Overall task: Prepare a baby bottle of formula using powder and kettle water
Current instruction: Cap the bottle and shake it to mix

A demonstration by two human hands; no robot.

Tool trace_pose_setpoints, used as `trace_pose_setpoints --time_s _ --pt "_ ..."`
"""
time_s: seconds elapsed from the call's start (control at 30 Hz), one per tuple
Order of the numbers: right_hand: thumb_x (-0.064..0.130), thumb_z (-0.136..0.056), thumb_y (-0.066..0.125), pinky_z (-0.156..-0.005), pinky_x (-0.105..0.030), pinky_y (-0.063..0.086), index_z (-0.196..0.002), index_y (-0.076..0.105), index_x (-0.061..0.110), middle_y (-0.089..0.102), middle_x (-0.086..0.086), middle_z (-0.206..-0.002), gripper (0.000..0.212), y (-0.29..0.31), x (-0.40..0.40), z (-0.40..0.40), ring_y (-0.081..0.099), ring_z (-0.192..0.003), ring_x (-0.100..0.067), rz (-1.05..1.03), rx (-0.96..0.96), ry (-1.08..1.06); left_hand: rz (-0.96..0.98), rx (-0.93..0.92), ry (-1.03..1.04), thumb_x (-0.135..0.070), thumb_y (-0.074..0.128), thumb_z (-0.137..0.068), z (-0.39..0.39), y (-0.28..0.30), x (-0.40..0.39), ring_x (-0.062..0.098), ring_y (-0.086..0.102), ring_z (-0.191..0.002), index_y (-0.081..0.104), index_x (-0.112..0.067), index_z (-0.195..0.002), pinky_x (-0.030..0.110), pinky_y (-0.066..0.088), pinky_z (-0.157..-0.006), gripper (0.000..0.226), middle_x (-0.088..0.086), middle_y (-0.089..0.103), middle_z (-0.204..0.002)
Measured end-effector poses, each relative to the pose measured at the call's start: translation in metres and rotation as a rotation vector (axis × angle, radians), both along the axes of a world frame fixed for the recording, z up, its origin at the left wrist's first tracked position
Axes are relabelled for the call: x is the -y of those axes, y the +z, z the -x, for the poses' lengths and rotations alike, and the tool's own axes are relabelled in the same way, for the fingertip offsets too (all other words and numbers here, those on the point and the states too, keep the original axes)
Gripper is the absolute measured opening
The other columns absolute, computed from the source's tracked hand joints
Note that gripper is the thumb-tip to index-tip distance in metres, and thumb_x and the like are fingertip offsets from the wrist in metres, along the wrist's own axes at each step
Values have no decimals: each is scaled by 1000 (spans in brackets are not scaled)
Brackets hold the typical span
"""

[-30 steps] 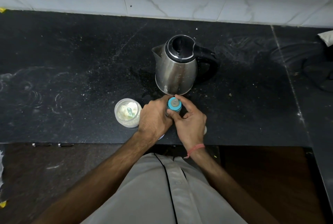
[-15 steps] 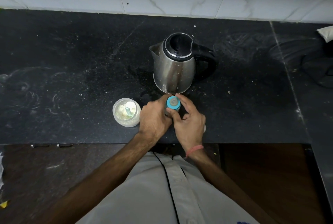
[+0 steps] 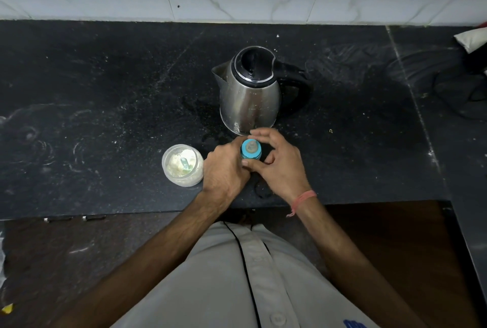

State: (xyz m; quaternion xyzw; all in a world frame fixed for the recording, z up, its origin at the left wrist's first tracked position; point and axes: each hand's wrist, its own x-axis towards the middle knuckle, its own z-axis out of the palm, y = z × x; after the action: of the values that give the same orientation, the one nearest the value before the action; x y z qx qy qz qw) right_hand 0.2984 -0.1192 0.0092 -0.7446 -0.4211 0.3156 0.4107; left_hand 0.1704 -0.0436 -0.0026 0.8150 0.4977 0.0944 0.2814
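Left hand (image 3: 226, 169) grips the bottle (image 3: 251, 155) near the countertop's (image 3: 105, 90) front edge; right hand (image 3: 279, 161) pinches its blue cap (image 3: 250, 149). A crooked thread could leak.

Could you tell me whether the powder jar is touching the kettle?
Apart. The head view shows bare black counter between the powder jar and the kettle.

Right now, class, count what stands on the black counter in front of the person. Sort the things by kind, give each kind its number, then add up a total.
Kettle: 1
Baby bottle: 1
Jar of powder: 1
Total: 3

A pale thing at the counter's far right edge is cut off and left out.
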Motion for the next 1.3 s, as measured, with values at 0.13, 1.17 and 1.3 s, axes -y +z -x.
trace_pose_setpoints --time_s 0.13,1.17,1.3 --pt "40 -82 94 -93 -28 54 -138 58 41 50 16 -140 67 4 23 -16 61 -107 -8 229 430 130 14 -31 2 -31 85 -86 4 -4 1 30 76 -96 65 -37 -134 44 61 -83 52 -1 80 -105" --pt "16 -101 72 -97 -43 62 -152 46 28 47 -4 -153 59 -45 -3 6 59 -133 -20 -240 440 268 106 222 -28 -1 73 -87 17 -10 14 18 75 -98 49 -24 -153 23 54 -74 73 -6 74 -114" --pt "10 -96 77 -83 -45 66 -153 35 32 46 -6 -148 74 -54 -4 7 64 -122 -22 -251 432 262 151 311 -37 1 75 -91 44 -9 43 7 53 -148 33 -27 -171 31 49 -120 95 -9 53 -164"
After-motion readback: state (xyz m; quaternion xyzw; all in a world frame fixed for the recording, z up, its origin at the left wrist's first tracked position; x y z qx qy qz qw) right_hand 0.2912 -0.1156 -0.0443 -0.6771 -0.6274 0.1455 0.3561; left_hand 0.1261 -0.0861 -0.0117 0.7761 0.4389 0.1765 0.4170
